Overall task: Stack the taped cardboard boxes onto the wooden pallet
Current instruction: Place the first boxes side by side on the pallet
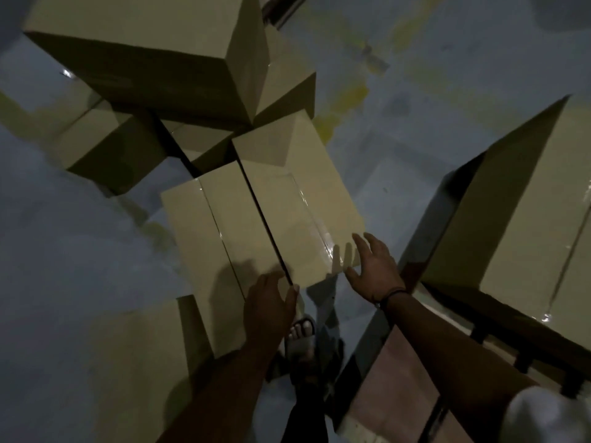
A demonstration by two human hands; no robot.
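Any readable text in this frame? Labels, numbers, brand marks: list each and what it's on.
None readable.
Centre boxes: plain faces, only glossy tape, no print visible.
Right box: plain as well.
Floor: yellow smears, not letters or signs.
The frame is dim and blurred, so any small print would not be legible.

boxes (pixel 281 219): matt cardboard | tape (pixel 319 231): glossy plastic | pallet (pixel 399 388): rough wood | floor (pixel 447 91): smooth, stained

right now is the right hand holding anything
No, the right hand has its fingers spread straight at the near right corner of the taped box, curled round nothing.
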